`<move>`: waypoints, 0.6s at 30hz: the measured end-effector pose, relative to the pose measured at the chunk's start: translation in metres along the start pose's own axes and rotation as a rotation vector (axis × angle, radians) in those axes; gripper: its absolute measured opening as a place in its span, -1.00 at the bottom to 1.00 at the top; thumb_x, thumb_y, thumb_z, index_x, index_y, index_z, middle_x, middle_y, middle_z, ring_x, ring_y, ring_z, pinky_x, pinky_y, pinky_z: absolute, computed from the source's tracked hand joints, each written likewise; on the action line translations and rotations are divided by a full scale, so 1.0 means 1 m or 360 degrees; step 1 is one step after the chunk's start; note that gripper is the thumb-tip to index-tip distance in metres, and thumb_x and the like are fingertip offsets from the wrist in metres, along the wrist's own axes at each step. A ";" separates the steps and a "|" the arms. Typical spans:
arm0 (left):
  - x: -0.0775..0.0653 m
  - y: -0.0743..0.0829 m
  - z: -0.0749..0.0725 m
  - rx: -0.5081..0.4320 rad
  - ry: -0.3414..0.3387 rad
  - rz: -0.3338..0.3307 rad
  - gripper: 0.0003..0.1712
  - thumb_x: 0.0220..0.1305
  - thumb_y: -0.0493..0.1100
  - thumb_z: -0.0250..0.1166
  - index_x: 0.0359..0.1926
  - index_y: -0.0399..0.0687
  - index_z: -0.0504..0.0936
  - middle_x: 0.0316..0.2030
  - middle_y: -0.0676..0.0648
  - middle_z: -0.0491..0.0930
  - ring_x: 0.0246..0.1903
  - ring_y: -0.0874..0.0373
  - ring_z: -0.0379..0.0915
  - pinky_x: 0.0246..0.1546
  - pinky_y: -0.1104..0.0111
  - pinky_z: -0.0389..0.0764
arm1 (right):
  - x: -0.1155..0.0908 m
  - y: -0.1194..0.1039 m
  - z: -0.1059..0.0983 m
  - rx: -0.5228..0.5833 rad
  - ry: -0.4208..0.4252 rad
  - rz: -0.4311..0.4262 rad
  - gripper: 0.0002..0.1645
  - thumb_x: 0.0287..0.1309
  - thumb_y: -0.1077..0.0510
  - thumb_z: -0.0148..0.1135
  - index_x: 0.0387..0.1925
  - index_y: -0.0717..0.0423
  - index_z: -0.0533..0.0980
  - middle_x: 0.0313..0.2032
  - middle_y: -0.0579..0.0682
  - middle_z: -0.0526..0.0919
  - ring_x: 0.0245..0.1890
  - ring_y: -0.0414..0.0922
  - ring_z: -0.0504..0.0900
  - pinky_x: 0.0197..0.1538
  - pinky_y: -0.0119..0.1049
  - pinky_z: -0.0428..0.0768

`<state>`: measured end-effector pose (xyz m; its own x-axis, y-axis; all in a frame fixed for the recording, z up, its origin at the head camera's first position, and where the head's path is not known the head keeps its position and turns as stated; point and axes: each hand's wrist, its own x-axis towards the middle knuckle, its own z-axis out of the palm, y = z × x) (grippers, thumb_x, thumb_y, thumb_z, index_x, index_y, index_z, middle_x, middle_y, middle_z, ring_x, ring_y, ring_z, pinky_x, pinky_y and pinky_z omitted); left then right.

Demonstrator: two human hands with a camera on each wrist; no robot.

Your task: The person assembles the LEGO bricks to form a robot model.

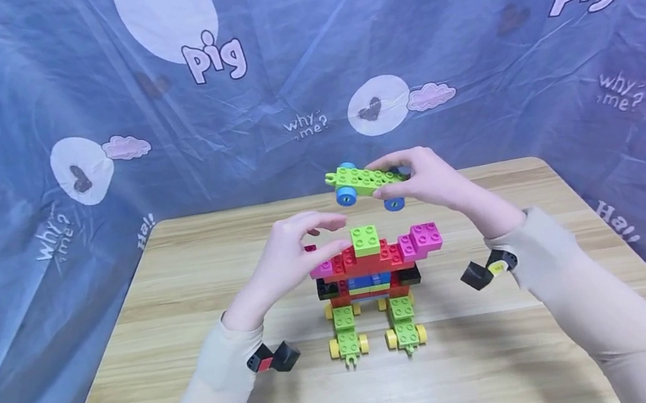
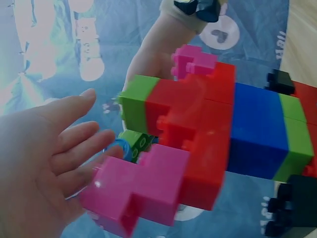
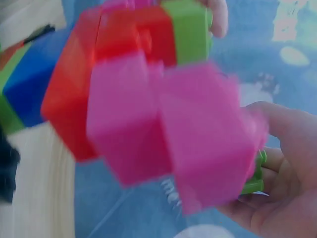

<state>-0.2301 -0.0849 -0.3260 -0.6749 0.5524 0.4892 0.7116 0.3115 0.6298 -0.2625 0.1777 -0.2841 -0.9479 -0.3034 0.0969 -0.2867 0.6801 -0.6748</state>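
My right hand (image 1: 422, 178) pinches a lime green toy car base (image 1: 361, 181) with blue wheels by its right end, in the air above and behind a figure built of bricks. Topping that figure is a lime brick (image 1: 365, 241) over a red body (image 1: 365, 264), with pink bricks (image 1: 426, 236) stepping out as arms. My left hand (image 1: 299, 248) is beside the lime brick, fingers relaxed and apart; the left wrist view shows its palm (image 2: 39, 158) holding nothing. In the right wrist view, pink bricks hide most of the car base (image 3: 255, 176).
Under the figure's red, blue and black middle, two lime wheeled bases (image 1: 347, 340) with yellow wheels stand as feet on the wooden table (image 1: 189, 323). A blue printed cloth (image 1: 277, 81) hangs behind and along both sides.
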 end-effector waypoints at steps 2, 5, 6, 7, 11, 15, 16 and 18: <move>0.000 0.002 -0.004 -0.0024 0.0097 0.0062 -0.65 0.10 -0.19 0.44 -0.05 -0.14 0.69 -0.11 -0.06 0.71 -0.15 0.16 0.61 -0.18 0.33 0.64 | -0.005 -0.006 0.001 0.0007 -0.0013 -0.0033 -0.42 0.09 0.01 0.38 0.16 0.05 0.53 0.00 0.09 0.65 -0.21 -0.05 0.56 -0.21 -0.23 0.50; 0.001 0.006 -0.008 -0.0058 0.0237 0.0181 -0.69 0.08 -0.27 0.44 -0.10 -0.19 0.70 -0.15 -0.09 0.72 -0.17 0.14 0.62 -0.22 0.36 0.61 | -0.013 -0.014 0.001 0.0005 -0.0039 -0.0089 -0.45 0.09 0.02 0.38 0.14 0.05 0.55 -0.02 0.07 0.66 -0.23 -0.06 0.57 -0.21 -0.24 0.53; 0.001 0.007 -0.009 -0.0071 0.0276 0.0207 -0.71 0.08 -0.29 0.44 -0.12 -0.20 0.70 -0.16 -0.10 0.72 -0.17 0.13 0.61 -0.22 0.38 0.60 | -0.016 -0.016 0.001 0.0006 -0.0045 -0.0106 -0.45 0.09 0.03 0.39 0.13 0.05 0.55 -0.02 0.07 0.67 -0.24 -0.06 0.58 -0.20 -0.24 0.54; 0.001 0.007 -0.010 -0.0081 0.0311 0.0227 -0.72 0.07 -0.30 0.44 -0.13 -0.21 0.71 -0.16 -0.11 0.72 -0.17 0.13 0.61 -0.22 0.38 0.59 | -0.018 -0.019 0.001 0.0009 -0.0053 -0.0114 -0.46 0.08 0.03 0.39 0.13 0.05 0.56 -0.05 0.06 0.67 -0.26 -0.07 0.58 -0.22 -0.26 0.55; 0.000 0.010 -0.012 -0.0096 0.0407 0.0270 -0.74 0.05 -0.33 0.44 -0.17 -0.22 0.70 -0.17 -0.12 0.72 -0.15 0.12 0.61 -0.23 0.38 0.58 | -0.027 -0.026 0.002 0.0055 -0.0101 -0.0149 -0.46 0.06 0.09 0.41 0.11 0.09 0.57 -0.06 0.09 0.67 -0.34 -0.09 0.59 -0.29 -0.34 0.60; -0.002 0.012 -0.012 -0.0087 0.0487 0.0279 -0.75 0.04 -0.34 0.44 -0.19 -0.23 0.70 -0.22 -0.11 0.72 -0.25 0.14 0.60 -0.30 0.40 0.54 | -0.031 -0.028 0.005 0.0085 -0.0140 -0.0172 -0.45 0.02 0.11 0.43 0.11 0.07 0.57 -0.02 0.10 0.66 -0.50 -0.12 0.56 -0.42 -0.38 0.57; -0.003 0.013 -0.012 -0.0088 0.0502 0.0278 -0.75 0.04 -0.34 0.44 -0.19 -0.23 0.70 -0.23 -0.11 0.72 -0.27 0.15 0.59 -0.31 0.39 0.53 | -0.032 -0.029 0.006 0.0081 -0.0145 -0.0179 -0.44 0.02 0.11 0.44 0.11 0.06 0.58 -0.03 0.09 0.66 -0.55 -0.13 0.54 -0.47 -0.37 0.54; -0.003 0.014 -0.013 -0.0090 0.0524 0.0273 -0.75 0.04 -0.34 0.44 -0.19 -0.23 0.69 -0.25 -0.10 0.72 -0.29 0.15 0.58 -0.32 0.37 0.53 | -0.032 -0.029 0.007 0.0060 -0.0148 -0.0202 -0.44 0.01 0.10 0.44 0.11 0.04 0.58 -0.04 0.07 0.68 -0.59 -0.16 0.49 -0.50 -0.38 0.50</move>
<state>-0.2209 -0.0920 -0.3113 -0.5800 0.3116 0.7526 0.8140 0.1875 0.5498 -0.2226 0.1630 -0.2732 -0.8871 -0.4468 0.1161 -0.3960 0.6074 -0.6887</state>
